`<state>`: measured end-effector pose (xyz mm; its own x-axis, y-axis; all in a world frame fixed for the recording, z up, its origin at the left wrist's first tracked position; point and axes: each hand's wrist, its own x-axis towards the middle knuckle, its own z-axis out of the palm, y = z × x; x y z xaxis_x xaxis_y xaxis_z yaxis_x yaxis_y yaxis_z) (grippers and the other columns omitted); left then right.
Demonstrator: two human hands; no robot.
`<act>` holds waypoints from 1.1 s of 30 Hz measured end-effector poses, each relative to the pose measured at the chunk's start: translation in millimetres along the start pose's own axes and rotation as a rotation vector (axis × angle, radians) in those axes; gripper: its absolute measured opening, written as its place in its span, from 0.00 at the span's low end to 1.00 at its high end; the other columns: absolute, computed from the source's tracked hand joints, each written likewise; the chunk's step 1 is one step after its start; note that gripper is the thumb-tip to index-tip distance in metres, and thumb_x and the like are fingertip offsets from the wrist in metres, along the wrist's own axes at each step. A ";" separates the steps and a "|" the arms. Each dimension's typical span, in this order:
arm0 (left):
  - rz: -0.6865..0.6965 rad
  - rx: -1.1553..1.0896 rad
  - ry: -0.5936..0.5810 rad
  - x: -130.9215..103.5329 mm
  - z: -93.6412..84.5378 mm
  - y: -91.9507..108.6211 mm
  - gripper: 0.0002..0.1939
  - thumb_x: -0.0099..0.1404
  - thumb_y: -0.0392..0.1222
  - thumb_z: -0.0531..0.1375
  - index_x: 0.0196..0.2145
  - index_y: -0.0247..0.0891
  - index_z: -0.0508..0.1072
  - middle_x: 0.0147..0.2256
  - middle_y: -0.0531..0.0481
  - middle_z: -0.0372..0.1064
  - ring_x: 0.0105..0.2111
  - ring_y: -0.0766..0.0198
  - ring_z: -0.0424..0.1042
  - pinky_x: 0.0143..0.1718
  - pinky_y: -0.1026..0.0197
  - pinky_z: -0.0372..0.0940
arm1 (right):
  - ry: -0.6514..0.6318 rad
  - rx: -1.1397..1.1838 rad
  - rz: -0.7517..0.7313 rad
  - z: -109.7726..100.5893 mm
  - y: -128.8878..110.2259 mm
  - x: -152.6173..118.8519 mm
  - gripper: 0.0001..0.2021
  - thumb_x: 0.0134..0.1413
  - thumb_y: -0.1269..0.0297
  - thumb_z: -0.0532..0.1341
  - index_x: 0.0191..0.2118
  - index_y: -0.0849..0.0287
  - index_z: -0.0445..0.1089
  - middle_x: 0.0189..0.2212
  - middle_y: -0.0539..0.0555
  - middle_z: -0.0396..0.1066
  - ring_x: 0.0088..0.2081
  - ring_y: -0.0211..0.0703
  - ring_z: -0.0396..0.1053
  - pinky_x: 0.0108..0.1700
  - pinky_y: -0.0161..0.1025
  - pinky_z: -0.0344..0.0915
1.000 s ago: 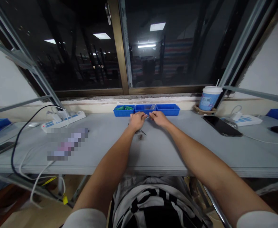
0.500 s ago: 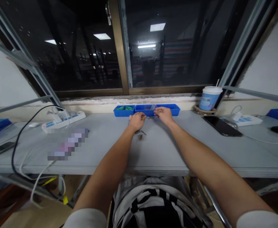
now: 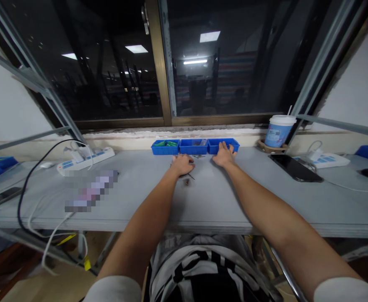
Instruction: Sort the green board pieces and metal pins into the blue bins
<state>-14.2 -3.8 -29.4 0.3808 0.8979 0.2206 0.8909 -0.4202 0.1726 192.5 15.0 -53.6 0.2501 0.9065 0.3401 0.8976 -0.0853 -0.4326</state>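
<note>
My left hand (image 3: 182,165) rests low over the table with its fingers curled together, beside thin dark pieces that look like screws (image 3: 190,176). What its fingertips hold, if anything, is hidden. My right hand (image 3: 224,155) is at the front wall of the right blue bin (image 3: 212,147), fingers apart and reaching over the rim. Nothing shows between them. In the middle blue bin (image 3: 187,149) lie small items and a clear plastic bit. Green packets (image 3: 170,143) fill part of the left blue bin (image 3: 165,150). More small thin pieces (image 3: 199,156) lie before the bins.
On the right stand a blue and white cup (image 3: 278,132) in a cardboard holder, a dark phone (image 3: 295,167) and a power strip (image 3: 331,160). Another power strip (image 3: 86,161), a blurred-out device (image 3: 92,191) and loose cables (image 3: 29,167) occupy the left. A window is behind the bins.
My right hand has moved right, from the middle bin to the right bin, and its fingers have spread. My left hand has dropped slightly, its fingers lower toward the table.
</note>
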 end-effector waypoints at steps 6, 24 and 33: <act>0.037 -0.043 -0.014 0.8 0.6 -1.7 0.11 0.57 0.40 0.56 0.34 0.44 0.78 0.43 0.47 0.74 0.46 0.51 0.68 0.50 0.50 0.57 | 0.079 0.081 -0.090 -0.1 -4.8 -2.0 0.36 0.43 0.66 0.59 0.61 0.62 0.52 0.65 0.65 0.42 0.60 0.68 0.43 0.54 0.62 0.49; -0.111 -0.077 -0.045 1.7 -10.9 -7.4 0.15 0.55 0.34 0.56 0.40 0.43 0.77 0.42 0.44 0.75 0.48 0.50 0.68 0.51 0.48 0.55 | -0.276 0.243 -0.630 -3.8 -36.7 -23.0 0.09 0.47 0.68 0.60 0.36 0.59 0.74 0.37 0.57 0.75 0.39 0.45 0.70 0.43 0.38 0.62; -0.062 -0.061 -0.085 -1.0 -11.5 -3.5 0.10 0.56 0.34 0.55 0.30 0.42 0.77 0.38 0.46 0.75 0.43 0.53 0.68 0.48 0.50 0.56 | -0.300 0.236 -0.650 -2.1 -40.4 -25.6 0.10 0.46 0.69 0.60 0.36 0.59 0.74 0.35 0.56 0.75 0.36 0.44 0.69 0.39 0.37 0.61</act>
<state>-20.5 -4.7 -19.2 0.3472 0.9293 0.1257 0.8979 -0.3681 0.2416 150.5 -5.6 -43.1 -0.4429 0.8207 0.3609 0.7205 0.5654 -0.4016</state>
